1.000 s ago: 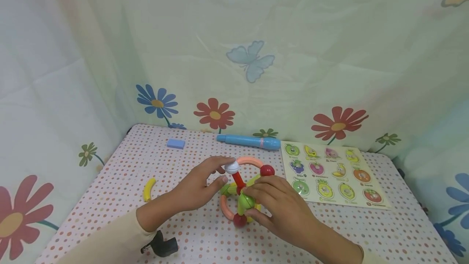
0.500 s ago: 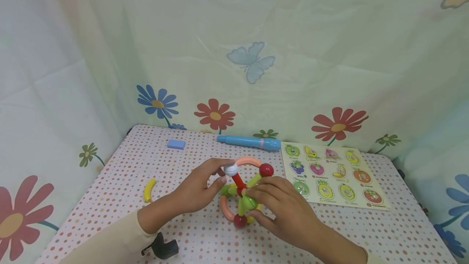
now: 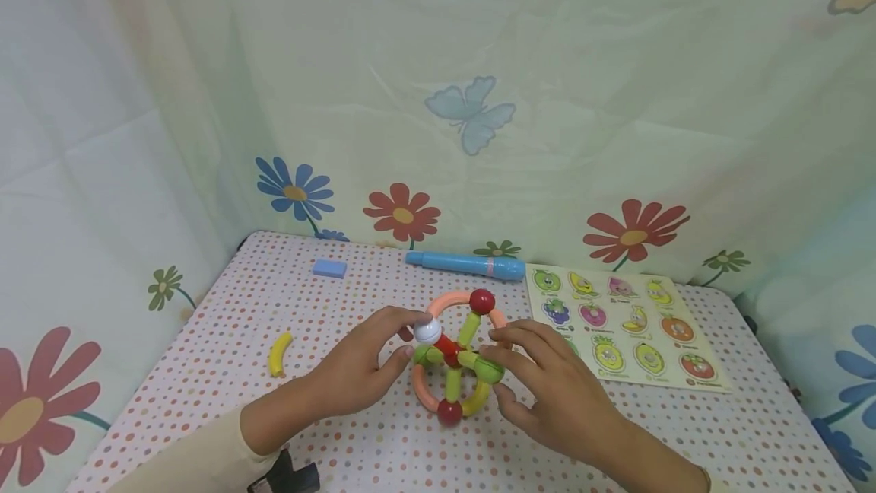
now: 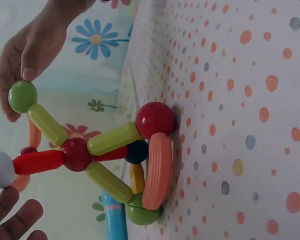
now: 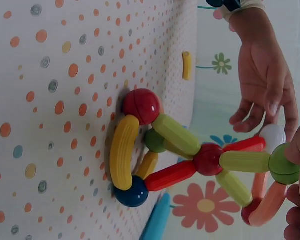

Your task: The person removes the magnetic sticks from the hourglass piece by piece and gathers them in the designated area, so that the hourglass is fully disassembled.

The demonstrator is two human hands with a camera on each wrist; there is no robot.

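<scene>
A ball-and-stick building toy stands on the table, its red hub joined by red and lime sticks to coloured balls. Curved orange and yellow sticks link some outer balls. My left hand pinches the white ball at the end of a raised red stick. On the other side, my right hand holds a green ball between thumb and fingers; the right wrist view shows this green ball close up. Low down, a dark blue ball and a red ball sit at the tabletop.
Behind the toy lies a blue toy microphone. A fruit picture board is at the right. To the left are a yellow curved stick and a blue block. A black device shows below the left sleeve.
The toy has turned: the green ball at my right hand moved right, the far red ball moved left, and the white ball came slightly nearer. Both hands moved with it.
</scene>
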